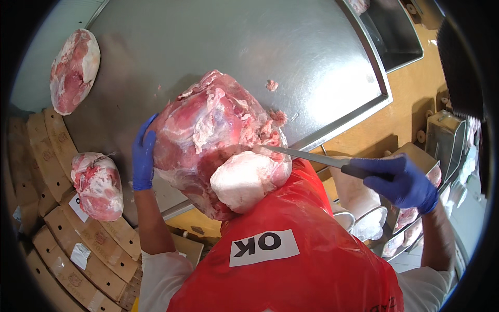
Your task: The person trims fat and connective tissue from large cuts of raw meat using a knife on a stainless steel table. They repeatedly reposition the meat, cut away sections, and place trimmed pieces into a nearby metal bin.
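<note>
Red apron (pixel 317 234) nearest; large meat (pixel 223 140) between hands (pixel 143 161) (pixel 400 182), left touching, right holding knife (pixel 312 156).

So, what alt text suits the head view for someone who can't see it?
A blue-gloved right hand holds a knife, its tip at a large chunk of raw meat on a metal table, while the left hand touches the meat's left side. Two smaller pieces lie further left.
</note>
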The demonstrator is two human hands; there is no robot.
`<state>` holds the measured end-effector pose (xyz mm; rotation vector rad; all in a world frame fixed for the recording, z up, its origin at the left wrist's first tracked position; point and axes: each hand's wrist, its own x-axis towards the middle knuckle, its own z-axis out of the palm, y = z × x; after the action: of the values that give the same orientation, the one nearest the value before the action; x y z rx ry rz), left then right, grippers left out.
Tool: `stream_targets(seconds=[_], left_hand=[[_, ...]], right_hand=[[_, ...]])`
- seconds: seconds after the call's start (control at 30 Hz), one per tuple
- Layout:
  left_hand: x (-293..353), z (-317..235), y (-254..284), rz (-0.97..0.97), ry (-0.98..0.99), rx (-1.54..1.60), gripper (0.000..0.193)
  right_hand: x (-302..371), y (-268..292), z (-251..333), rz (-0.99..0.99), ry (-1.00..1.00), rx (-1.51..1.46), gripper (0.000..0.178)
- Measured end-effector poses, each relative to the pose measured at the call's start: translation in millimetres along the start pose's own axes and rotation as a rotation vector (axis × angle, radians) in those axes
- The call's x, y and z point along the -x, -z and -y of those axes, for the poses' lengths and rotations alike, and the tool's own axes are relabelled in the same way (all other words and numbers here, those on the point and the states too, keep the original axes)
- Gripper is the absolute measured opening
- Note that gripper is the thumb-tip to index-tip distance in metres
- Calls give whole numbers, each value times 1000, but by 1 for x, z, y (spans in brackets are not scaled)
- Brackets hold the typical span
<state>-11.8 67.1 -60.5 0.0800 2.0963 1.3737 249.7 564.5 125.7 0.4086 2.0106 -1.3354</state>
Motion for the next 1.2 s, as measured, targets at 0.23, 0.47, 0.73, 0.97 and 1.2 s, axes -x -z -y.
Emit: stream_targets(seconds=[0.23, 0.47, 0.73, 0.97, 1.2], left_hand=[[-2, -13, -11, -9, 10, 24, 52], [6, -13, -13, -69, -13, 41, 50], [4, -12, -5, -86, 18, 3, 48], [-6, -10, 4, -1, -13, -51, 49], [-2, -5, -1, 18, -16, 18, 54]], right_hand=[[-41, 26, 59, 187, -3, 305, 35], [-16, -28, 72, -66, 20, 503, 39], [2, -78, -15, -207, 126, 212, 48], [25, -46, 9, -249, 29, 314, 43], [6, -22, 30, -107, 35, 474, 42]])
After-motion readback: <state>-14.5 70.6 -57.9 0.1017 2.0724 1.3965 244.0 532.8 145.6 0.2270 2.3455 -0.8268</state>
